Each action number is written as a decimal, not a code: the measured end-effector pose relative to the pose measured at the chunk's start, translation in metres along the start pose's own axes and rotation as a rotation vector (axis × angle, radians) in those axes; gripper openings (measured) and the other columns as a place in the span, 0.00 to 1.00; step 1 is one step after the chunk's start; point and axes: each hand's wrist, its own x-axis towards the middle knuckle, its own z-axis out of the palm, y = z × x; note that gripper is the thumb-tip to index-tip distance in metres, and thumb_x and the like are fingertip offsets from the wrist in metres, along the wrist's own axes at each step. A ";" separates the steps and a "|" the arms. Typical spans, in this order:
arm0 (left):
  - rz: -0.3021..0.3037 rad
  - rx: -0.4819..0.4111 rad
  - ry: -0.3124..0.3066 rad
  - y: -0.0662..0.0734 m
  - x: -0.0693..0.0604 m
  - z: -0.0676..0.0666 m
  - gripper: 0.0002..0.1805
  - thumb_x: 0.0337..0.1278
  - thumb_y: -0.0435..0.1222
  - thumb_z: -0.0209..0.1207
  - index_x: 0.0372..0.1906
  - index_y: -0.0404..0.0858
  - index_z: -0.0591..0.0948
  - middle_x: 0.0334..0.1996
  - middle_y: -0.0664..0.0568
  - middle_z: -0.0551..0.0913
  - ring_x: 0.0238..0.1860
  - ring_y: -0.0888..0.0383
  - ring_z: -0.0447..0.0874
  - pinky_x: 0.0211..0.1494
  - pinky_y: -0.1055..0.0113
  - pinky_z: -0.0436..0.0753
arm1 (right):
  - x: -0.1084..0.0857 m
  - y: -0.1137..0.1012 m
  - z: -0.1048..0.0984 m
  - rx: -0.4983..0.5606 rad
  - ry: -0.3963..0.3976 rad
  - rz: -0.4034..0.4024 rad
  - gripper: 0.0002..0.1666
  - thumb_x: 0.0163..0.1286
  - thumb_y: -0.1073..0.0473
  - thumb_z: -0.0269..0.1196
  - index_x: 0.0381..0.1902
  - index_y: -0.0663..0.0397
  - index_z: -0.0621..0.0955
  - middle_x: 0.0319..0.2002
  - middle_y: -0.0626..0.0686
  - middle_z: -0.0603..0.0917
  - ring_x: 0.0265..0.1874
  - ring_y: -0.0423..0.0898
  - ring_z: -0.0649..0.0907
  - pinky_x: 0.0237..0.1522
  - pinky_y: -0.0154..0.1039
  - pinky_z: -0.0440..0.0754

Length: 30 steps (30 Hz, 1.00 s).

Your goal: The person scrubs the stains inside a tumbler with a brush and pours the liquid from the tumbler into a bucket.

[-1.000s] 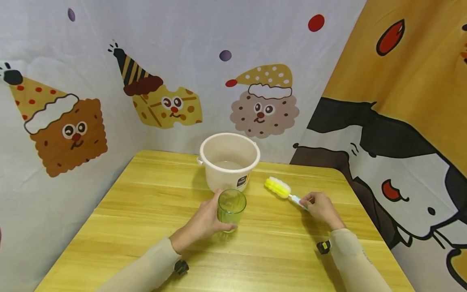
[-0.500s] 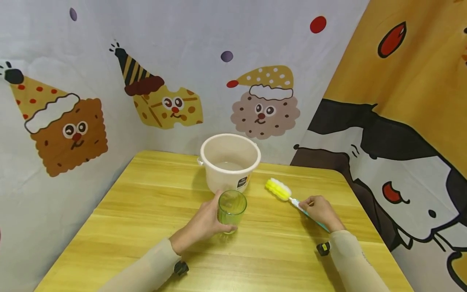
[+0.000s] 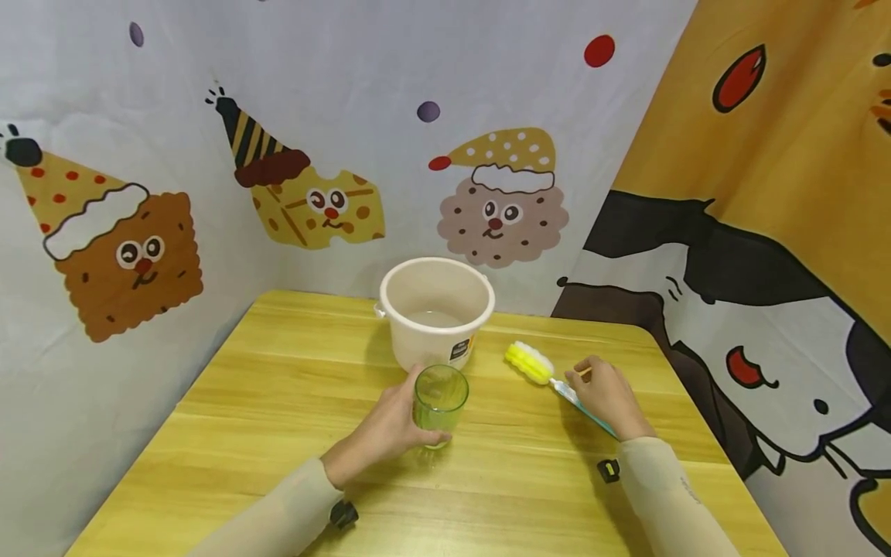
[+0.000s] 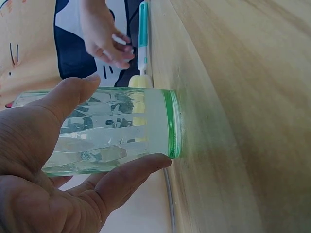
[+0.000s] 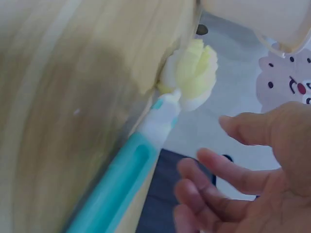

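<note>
A clear green drinking glass is upright on or just over the table, which of the two I cannot tell. My left hand grips its side, thumb and fingers spread round it; in the left wrist view the glass shows its ridged wall. On the table to the right lies a bottle brush with a yellow and white sponge head and a teal and white handle. My right hand hovers over that handle, fingers loosely bent. In the right wrist view a gap shows between the fingers and the brush.
A cream bucket stands behind the glass, with what looks like some water at its bottom. The wooden table ends at a printed cloth wall at the back and sides.
My right hand has let go of the brush handle and lifted slightly off it. The brush rests on the table. My left hand and the glass have stayed put.
</note>
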 end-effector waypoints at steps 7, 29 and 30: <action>-0.006 0.000 0.001 0.000 -0.001 0.000 0.60 0.50 0.39 0.93 0.84 0.44 0.69 0.71 0.40 0.89 0.69 0.40 0.92 0.71 0.40 0.94 | 0.010 -0.025 0.007 0.032 0.191 -0.145 0.26 0.92 0.51 0.65 0.73 0.66 0.84 0.66 0.73 0.88 0.64 0.72 0.87 0.64 0.72 0.87; 0.001 -0.016 -0.005 0.000 -0.001 0.000 0.63 0.49 0.37 0.93 0.87 0.43 0.66 0.72 0.42 0.88 0.71 0.40 0.91 0.75 0.39 0.92 | 0.061 -0.116 0.021 0.159 0.165 -0.485 0.41 0.97 0.36 0.51 0.94 0.52 0.66 0.93 0.63 0.64 0.92 0.68 0.66 0.92 0.78 0.63; 0.004 -0.014 -0.007 0.001 0.000 0.000 0.63 0.50 0.37 0.93 0.87 0.43 0.66 0.72 0.42 0.88 0.71 0.40 0.91 0.75 0.39 0.92 | 0.063 -0.119 0.021 0.154 0.165 -0.491 0.42 0.97 0.35 0.51 0.94 0.51 0.65 0.94 0.62 0.63 0.92 0.69 0.66 0.91 0.79 0.63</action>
